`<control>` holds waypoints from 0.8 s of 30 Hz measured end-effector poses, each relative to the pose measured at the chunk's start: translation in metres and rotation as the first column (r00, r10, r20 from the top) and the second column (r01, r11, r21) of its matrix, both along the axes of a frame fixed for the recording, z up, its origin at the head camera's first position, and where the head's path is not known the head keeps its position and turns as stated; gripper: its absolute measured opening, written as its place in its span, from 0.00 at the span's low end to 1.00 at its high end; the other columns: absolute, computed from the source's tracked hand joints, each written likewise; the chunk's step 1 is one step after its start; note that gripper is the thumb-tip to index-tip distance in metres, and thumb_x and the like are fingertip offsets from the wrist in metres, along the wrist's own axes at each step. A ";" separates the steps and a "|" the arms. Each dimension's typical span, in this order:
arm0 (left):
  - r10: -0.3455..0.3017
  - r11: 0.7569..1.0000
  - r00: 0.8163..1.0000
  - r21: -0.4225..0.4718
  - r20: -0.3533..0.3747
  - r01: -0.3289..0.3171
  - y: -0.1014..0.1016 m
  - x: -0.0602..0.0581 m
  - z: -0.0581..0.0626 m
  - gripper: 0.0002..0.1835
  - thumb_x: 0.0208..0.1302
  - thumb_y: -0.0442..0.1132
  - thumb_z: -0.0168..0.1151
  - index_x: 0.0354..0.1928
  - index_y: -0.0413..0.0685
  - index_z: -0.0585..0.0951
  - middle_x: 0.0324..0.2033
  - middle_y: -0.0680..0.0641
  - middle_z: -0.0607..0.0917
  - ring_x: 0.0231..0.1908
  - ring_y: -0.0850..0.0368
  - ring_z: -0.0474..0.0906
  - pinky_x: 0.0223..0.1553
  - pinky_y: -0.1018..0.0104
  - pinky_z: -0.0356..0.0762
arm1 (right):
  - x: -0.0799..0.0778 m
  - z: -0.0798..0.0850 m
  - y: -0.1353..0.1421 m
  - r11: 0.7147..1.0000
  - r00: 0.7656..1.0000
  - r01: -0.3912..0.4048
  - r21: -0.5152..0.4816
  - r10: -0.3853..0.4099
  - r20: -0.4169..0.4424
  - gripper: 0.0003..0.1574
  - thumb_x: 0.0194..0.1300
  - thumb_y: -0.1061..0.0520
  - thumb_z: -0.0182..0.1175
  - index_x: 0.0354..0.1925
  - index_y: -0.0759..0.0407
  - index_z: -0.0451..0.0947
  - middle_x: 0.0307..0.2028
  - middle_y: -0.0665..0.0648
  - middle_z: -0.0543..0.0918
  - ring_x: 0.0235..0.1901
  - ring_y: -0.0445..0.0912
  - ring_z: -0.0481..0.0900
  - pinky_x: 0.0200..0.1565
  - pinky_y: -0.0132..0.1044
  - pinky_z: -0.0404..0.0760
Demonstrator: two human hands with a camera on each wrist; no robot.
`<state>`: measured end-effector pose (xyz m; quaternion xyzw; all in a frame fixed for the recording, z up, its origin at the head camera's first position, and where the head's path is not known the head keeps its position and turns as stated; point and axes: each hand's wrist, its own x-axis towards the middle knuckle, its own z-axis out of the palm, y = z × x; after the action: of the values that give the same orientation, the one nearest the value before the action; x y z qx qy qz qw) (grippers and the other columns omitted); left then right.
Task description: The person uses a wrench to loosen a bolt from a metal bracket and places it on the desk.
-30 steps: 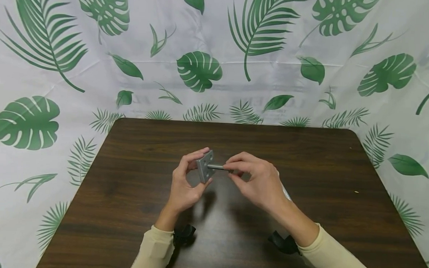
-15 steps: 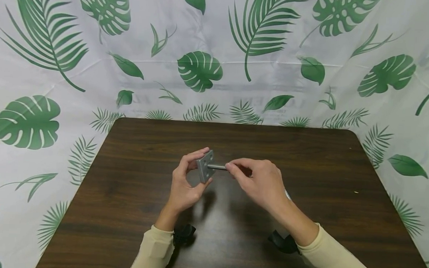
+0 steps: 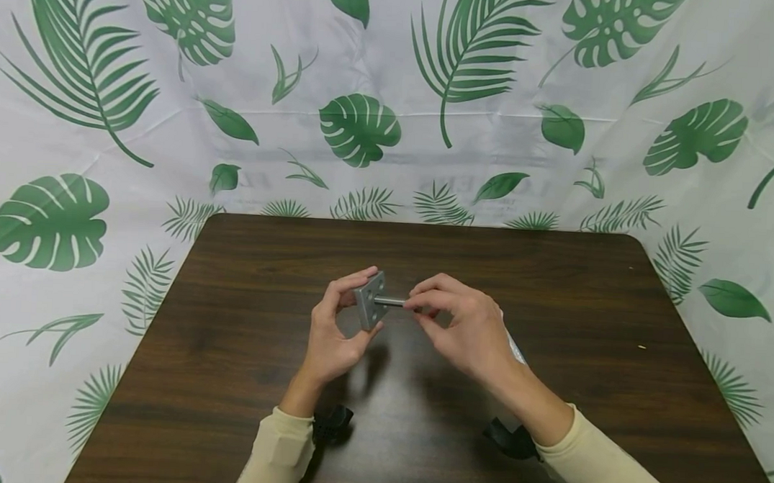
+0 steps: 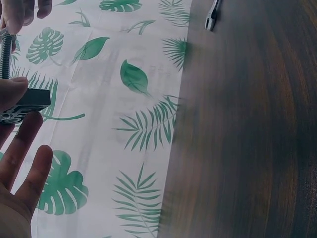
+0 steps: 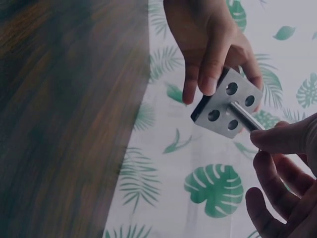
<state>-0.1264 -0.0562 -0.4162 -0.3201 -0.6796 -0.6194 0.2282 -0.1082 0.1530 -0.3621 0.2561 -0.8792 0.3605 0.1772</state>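
Observation:
My left hand (image 3: 337, 340) holds a square grey metal plate (image 5: 208, 121) by its edges, thumb on one side and fingers on the other. The plate is tilted up above the table, with several round holes around its centre. From its middle a threaded bolt (image 5: 243, 116) sticks out toward my right hand (image 3: 470, 328). The thumb and fingertips of that hand pinch the bolt's free end, hiding its tip. In the left wrist view, the plate (image 4: 32, 100) shows edge-on, the bolt (image 4: 6, 57) rising from it.
Both hands are over a dark wood-grain table (image 3: 243, 264). A slim metal tool (image 4: 211, 20) lies on it, partly in the left wrist view. A white cloth (image 3: 268, 135) with green leaves hangs behind. Black wrist straps (image 3: 332, 423) sit at both wrists.
My right thumb and fingers rolled around the bolt's end, thumb forward half a second ago, then back to nearly their earlier pose. My left hand and the plate stay in place.

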 end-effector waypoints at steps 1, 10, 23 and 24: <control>0.000 1.000 1.000 0.001 0.001 0.000 0.000 0.000 0.000 0.34 0.40 0.15 0.71 0.54 0.25 0.70 0.56 0.29 0.77 0.46 0.40 0.81 0.44 0.60 0.79 | 0.000 0.000 0.000 1.000 1.000 -0.008 -0.005 0.008 -0.006 0.16 0.51 0.66 0.74 0.37 0.48 0.87 0.40 0.40 0.82 0.31 0.32 0.81 0.28 0.29 0.78; -0.002 1.000 1.000 0.002 -0.003 0.002 0.002 0.000 0.000 0.33 0.41 0.15 0.70 0.53 0.24 0.70 0.56 0.29 0.77 0.46 0.39 0.81 0.44 0.61 0.79 | 0.003 0.001 0.000 0.991 0.988 0.119 0.069 -0.125 0.089 0.22 0.58 0.42 0.70 0.51 0.45 0.85 0.35 0.38 0.83 0.28 0.33 0.78 0.26 0.35 0.73; 0.001 1.000 1.000 -0.001 0.001 -0.001 0.001 0.001 0.000 0.33 0.41 0.15 0.70 0.54 0.24 0.70 0.56 0.29 0.77 0.48 0.39 0.80 0.44 0.60 0.79 | 0.002 0.000 -0.001 0.990 0.988 0.123 0.068 -0.129 0.088 0.12 0.60 0.50 0.71 0.44 0.47 0.88 0.33 0.37 0.84 0.25 0.32 0.75 0.24 0.33 0.73; 0.002 1.000 1.000 -0.001 0.003 -0.002 0.001 0.001 0.000 0.33 0.41 0.15 0.70 0.54 0.24 0.70 0.56 0.29 0.77 0.48 0.39 0.80 0.44 0.60 0.79 | 0.002 -0.001 -0.001 0.993 0.992 0.103 0.056 -0.106 0.065 0.12 0.58 0.53 0.72 0.42 0.47 0.88 0.34 0.37 0.83 0.26 0.31 0.76 0.25 0.33 0.73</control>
<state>-0.1259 -0.0556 -0.4163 -0.3188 -0.6805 -0.6192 0.2277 -0.1061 0.1520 -0.3627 0.2020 -0.9061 0.3358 0.1592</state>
